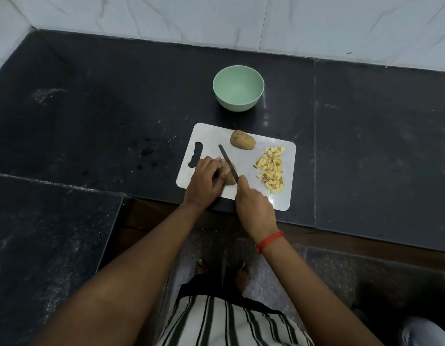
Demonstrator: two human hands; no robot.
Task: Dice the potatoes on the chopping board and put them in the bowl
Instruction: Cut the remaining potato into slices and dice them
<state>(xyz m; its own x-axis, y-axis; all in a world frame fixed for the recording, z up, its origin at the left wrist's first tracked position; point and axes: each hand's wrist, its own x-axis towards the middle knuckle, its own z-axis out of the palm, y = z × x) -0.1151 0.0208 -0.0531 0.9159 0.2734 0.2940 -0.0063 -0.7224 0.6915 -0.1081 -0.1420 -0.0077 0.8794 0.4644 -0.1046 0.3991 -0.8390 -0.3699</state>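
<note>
Striped shirt (216, 320) lowest. The right hand (254, 206) has its fingers (242, 182) wrapped round the knife (227, 162), blade across a potato (231, 177) that the left hand (206, 181) grips, near the board's (211, 136) near-left corner. A second potato (242, 139) lies by its far edge, dice (271, 169) along its right edge. The bowl (238, 88) stands on the surface (91, 121) beyond

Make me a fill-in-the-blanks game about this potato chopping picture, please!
1. The pale green round bowl behind the white plastic chopping board is ____.
2. The right hand grips a dark slim knife whose blade lies across the brown ____ held by the left hand.
3. The yellow diced potato pieces lie on the board's ____ side.

Missing words: empty; potato; right.
</note>
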